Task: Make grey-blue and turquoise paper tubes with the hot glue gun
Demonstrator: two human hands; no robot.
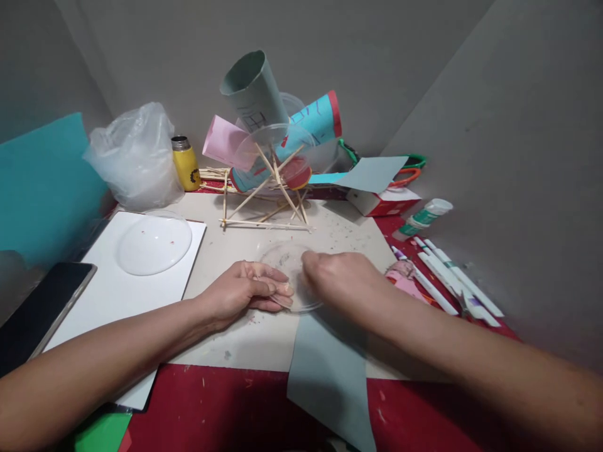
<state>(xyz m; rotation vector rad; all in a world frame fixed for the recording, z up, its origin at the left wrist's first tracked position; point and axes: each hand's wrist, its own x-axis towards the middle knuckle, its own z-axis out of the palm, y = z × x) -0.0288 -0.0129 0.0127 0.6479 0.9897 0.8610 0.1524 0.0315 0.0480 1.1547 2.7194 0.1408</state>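
A round, clear plastic lid [293, 267] is between my hands, above the beige board. My left hand [254, 285] grips its left edge, thumb over the rim and fingers around it. My right hand [336, 273] is closed over the lid's right side, its fingers pinched together; whatever they hold is hidden. Just behind stands a wheel-like model [276, 166] on a frame of thin wooden sticks, with clear discs and coloured paper tubes. Below the lid lies a grey-blue paper sheet [327, 376], partly on the board and partly on the red tabletop.
Another clear lid [154, 243] rests on a white pad [113, 314] at left, beside a black phone [42, 314]. A plastic bag [134, 157] and yellow bottle [186, 166] stand behind. Several markers [464, 282], scissors [464, 301] and a glue bottle [424, 218] are at right.
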